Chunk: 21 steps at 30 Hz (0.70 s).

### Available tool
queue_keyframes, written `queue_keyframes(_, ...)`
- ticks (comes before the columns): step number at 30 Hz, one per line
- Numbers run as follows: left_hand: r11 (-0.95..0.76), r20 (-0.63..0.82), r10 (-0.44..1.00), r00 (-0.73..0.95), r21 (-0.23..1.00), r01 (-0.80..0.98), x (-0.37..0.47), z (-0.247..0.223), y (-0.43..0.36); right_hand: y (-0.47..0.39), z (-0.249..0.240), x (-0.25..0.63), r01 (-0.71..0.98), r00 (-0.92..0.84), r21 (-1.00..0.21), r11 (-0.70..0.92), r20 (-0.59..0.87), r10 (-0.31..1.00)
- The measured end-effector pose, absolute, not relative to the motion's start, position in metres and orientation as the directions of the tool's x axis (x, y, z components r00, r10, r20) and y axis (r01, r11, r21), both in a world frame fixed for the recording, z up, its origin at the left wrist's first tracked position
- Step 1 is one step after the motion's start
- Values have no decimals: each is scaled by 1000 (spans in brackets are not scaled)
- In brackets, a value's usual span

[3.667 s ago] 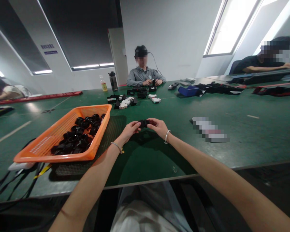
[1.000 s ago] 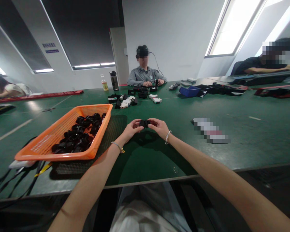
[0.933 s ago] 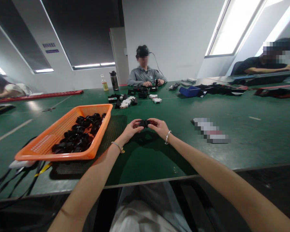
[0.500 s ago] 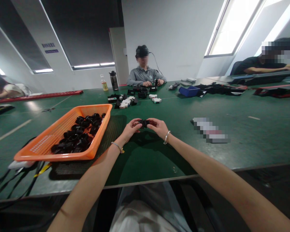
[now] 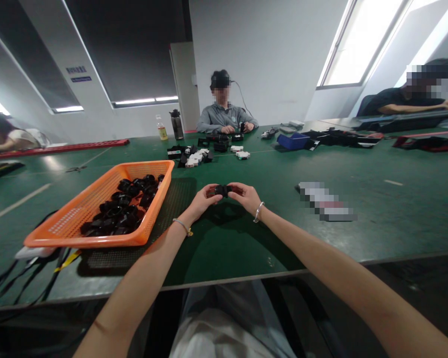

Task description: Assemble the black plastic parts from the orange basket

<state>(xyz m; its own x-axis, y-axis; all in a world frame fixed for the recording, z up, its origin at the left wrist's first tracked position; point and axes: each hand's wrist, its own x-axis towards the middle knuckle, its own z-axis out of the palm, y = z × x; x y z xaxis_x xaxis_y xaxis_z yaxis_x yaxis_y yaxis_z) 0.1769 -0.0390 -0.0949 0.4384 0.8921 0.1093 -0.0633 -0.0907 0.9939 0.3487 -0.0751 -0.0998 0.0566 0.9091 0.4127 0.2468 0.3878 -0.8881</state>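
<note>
A small black plastic part (image 5: 223,190) is held between my two hands, just above the green table (image 5: 224,253). My left hand (image 5: 206,197) pinches its left end between thumb and fingers. On the opposite end, the fingertips of my right hand (image 5: 247,197) are closed. The part looks rounded and ridged; its exact kind is too small to make out, and the fingers cover its ends. To the left stands an orange plastic basket (image 5: 61,226) with several glossy black ring-shaped parts (image 5: 114,213) piled inside.
Black and white pieces (image 5: 194,158) lie beyond my hands, with a bottle (image 5: 161,128) and a dark flask (image 5: 176,124) behind. A co-worker (image 5: 226,117) sits opposite. A blurred-out flat object (image 5: 326,201) lies on the right. Straps (image 5: 33,278) hang at the near-left edge.
The black part has turned slightly between my fingers, and my left thumb has shifted a little to the right along it. Both hands stay in nearly the same place.
</note>
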Motion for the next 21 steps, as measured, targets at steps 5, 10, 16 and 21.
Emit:
queue_keyframes(5, -93, 110, 885, 451, 994, -60, 176, -94, -40, -75, -100, 349, 264, 45, -881, 394, 419, 907)
queue_keyframes(10, -115, 133, 877, 461, 991, -67, 176, -92, -42, -74, -101, 349, 253, 51, -885, 391, 416, 908)
queue_keyframes(16, -128, 140, 875, 463, 990, -56, 175, -90, -43, -74, -102, 349, 250, 48, -889, 383, 406, 913)
queue_keyframes(21, -112, 145, 867, 477, 989, -97, 175, -90, -42, -75, -100, 349, 271, 51, -881, 387, 415, 908)
